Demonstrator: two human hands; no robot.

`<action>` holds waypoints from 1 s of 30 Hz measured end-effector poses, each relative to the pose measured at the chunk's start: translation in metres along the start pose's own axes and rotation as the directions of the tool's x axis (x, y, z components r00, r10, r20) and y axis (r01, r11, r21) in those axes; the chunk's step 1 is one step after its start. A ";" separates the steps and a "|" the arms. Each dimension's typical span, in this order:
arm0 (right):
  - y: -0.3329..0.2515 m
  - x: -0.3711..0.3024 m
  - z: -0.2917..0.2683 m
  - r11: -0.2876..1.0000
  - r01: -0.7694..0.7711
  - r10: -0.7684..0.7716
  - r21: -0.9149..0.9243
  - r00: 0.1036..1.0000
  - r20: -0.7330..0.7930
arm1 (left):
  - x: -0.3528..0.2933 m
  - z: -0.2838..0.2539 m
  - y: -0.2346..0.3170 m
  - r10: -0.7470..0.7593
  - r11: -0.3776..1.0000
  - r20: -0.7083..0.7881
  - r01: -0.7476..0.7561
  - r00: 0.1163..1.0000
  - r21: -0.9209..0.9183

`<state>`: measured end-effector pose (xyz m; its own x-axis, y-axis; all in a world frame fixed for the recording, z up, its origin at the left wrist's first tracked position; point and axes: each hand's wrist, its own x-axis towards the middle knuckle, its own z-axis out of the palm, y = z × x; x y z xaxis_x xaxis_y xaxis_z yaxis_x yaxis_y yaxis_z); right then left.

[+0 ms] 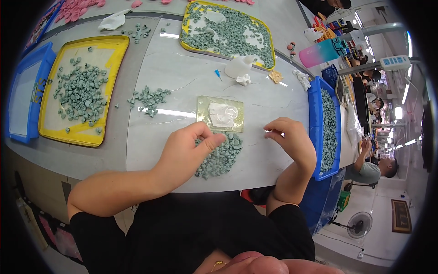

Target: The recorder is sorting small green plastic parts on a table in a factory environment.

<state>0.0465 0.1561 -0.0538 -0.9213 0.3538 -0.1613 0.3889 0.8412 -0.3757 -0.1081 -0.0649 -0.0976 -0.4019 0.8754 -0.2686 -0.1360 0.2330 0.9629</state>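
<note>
Over the near pile of small grey-green pieces point(218, 160), my left hand point(189, 144) is closed, thumb against curled fingers; whatever it pinches is hidden. To the right of the pile, my right hand point(292, 139) hovers above the table with thumb and forefinger nearly together. A tiny dark speck shows at those fingertips, too small to name. Just beyond the pile lies a yellowish-green, see-through square pad point(200, 112). On the pad rest a white scrap point(219, 115) and a clear round patch.
A yellow-rimmed tray point(48, 109) of green pieces is at left beside a blue tray point(29, 68); another yellow-rimmed tray point(185, 41) lies at the back. A white squeeze bottle point(238, 67) stands beyond the pad. A blue bin point(315, 132) of pieces borders the right side.
</note>
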 end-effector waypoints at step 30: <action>-0.069 0.017 0.056 0.809 0.585 -0.496 0.065 0.737 -0.458 | 0.003 -0.004 -0.001 -0.180 0.858 0.185 0.246 0.966 -0.451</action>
<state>0.0044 0.0807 -0.0818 -0.8736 0.0307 0.4857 -0.2240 0.8607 -0.4573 -0.1130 -0.0645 -0.0989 -0.1966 0.8821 -0.4281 -0.6244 0.2241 0.7483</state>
